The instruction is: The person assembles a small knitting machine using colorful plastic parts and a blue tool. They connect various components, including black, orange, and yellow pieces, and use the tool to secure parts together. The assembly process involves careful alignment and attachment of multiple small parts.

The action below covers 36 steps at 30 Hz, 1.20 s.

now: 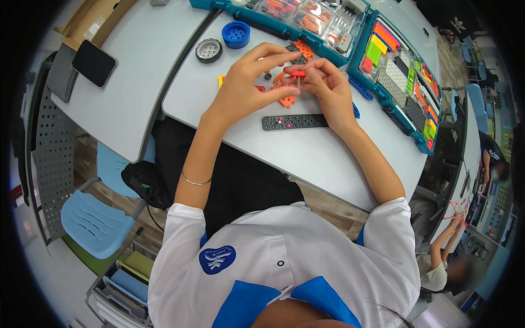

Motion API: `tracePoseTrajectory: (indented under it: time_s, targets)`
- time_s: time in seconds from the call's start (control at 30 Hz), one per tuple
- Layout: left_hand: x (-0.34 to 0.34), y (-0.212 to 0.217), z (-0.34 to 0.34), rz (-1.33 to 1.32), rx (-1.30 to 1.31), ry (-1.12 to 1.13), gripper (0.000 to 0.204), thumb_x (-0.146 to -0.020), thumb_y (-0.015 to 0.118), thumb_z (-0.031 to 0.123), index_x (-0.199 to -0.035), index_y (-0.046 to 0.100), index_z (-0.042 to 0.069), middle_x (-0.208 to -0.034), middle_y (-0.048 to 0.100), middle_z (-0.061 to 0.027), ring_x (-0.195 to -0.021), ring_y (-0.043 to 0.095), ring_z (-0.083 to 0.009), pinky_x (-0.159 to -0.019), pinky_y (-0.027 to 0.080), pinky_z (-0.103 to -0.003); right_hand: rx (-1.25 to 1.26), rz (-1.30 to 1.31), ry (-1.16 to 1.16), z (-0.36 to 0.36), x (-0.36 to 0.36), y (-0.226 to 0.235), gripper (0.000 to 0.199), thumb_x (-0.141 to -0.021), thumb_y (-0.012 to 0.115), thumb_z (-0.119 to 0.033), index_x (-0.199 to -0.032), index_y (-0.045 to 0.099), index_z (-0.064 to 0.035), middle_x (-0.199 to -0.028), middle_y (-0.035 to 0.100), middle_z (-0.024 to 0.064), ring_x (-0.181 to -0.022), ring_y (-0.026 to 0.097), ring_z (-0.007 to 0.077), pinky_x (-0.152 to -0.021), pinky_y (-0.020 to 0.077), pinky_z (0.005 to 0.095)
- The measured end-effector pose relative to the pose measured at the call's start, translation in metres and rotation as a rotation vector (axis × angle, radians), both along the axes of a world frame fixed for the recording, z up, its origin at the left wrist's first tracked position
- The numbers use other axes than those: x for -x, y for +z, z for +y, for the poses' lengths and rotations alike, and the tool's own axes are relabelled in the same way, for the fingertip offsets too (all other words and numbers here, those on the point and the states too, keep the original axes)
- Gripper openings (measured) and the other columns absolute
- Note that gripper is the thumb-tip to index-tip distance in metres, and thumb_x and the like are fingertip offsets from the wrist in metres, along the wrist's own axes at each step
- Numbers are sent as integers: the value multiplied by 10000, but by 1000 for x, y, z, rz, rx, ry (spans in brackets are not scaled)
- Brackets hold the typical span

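Red piece point(297, 74): pinching near one o'clock with right hand point(332, 94), apparently keeping its pale shaft point(298, 83) exposed. Holding left hand point(243, 82) spread at the piece's nine o'clock, presumably allowing access.

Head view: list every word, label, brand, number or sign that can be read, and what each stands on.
Blue badge on the white shirt: pale lettering and an emblem, not copied out here.
Dark cloth, upper right: a pale mark, not named.
Red piece in the right hand: too small to read any.
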<state>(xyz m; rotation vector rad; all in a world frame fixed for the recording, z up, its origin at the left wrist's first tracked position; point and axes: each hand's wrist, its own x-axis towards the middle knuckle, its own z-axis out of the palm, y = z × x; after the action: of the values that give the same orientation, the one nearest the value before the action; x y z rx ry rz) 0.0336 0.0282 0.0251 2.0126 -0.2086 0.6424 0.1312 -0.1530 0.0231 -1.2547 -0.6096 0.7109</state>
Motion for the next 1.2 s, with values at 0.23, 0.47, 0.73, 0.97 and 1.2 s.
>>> tracePoseTrajectory:
  time_s: [0.23, 0.47, 0.73, 0.97, 1.2]
  targets:
    - [1, -5, -3, -7, -13, -57, 433, -759, 843, 197, -1145, 724, 43, -1060, 702, -91, -962, 679, -235, -827, 553, -327, 45, 19, -3, 0, 2, -4, 172, -1026, 587, -183, -1054, 566, -14, -956, 712, 106, -925, 698, 143, -809, 566, 267]
    - [2, -7, -2, 29, 2, -68, 383, -775, 831, 177, -1114, 726, 36, -1030, 716, -110, -898, 693, -233, -771, 562, -305, 82, -22, 12, -2, -1, -6, 153, -1026, 584, -168, -1045, 563, -17, -921, 708, 97, -954, 702, 152, -819, 570, 269]
    - [0, -2, -5, -51, 21, 171, 209, -803, 801, 144, -978, 728, 56, -928, 701, -43, -871, 673, -189, -705, 543, -279, -132, -58, -35, 4, 0, -10, 105, -981, 625, -63, -1010, 555, 10, -1225, 575, 172, -1068, 677, 240, -944, 563, 346]
    - [-5, -10, -2, -194, -297, 205, 79, -810, 769, 130, -849, 724, 79, -771, 653, -14, -731, 591, -183, -625, 494, -319, -131, -129, -1, 3, 1, -11, 95, -947, 648, -3, -989, 563, 5, -1238, 540, 145, -1085, 643, 201, -985, 542, 345]
    - [8, 3, 6, -69, -314, 197, 52, -825, 753, 95, -847, 735, 51, -770, 679, -40, -752, 605, -203, -627, 483, -310, -121, -324, -113, 6, 7, -9, 109, -963, 615, 14, -1019, 522, 6, -1182, 531, 133, -1056, 641, 186, -962, 539, 332]
